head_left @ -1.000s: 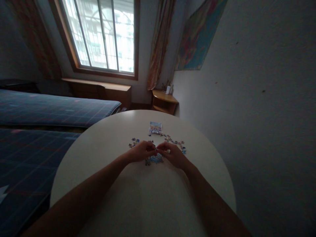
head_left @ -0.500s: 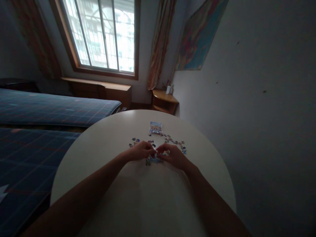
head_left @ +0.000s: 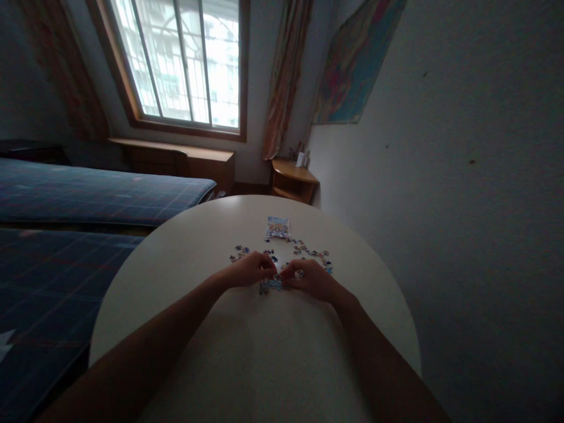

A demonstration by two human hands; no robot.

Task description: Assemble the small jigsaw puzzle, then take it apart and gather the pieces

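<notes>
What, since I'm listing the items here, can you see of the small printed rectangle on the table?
The small printed rectangle looks like a card or flat packet, pale blue and white with an orange-tan band across its middle; its details are too small to read. It appears to lie flat on the pale round table, beyond most of the puzzle pieces. Neither the left hand nor the right hand touches it.
</notes>
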